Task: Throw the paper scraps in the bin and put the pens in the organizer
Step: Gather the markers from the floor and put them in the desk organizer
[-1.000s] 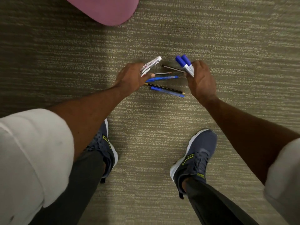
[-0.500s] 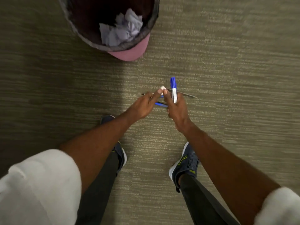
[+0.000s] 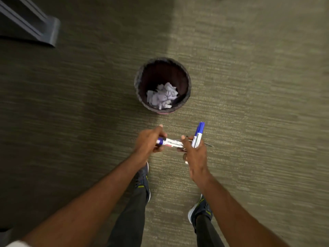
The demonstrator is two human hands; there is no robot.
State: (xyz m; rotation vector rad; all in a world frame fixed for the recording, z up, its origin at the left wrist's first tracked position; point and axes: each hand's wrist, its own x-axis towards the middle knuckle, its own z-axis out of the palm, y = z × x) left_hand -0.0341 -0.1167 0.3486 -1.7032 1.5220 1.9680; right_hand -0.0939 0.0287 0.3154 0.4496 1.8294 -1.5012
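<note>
A round dark bin (image 3: 187,81) stands on the carpet ahead of me, with crumpled white paper scraps (image 3: 162,96) in its bottom. Below it my left hand (image 3: 148,141) grips one end of a white marker with a blue cap (image 3: 170,142) that lies sideways between both hands. My right hand (image 3: 195,154) holds an upright blue-capped marker (image 3: 198,134) together with thin pens (image 3: 207,143) that stick out to its right, and its fingers touch the sideways marker's other end. No organizer is in view.
Olive carpet (image 3: 258,104) covers the floor. A grey metal furniture leg (image 3: 41,27) stands at the top left. My two dark shoes (image 3: 142,180) are below my hands.
I have risen from the floor, so the view has pulled back and the bin now shows whole. The pens that lay on the carpet are now gathered in my hands.
</note>
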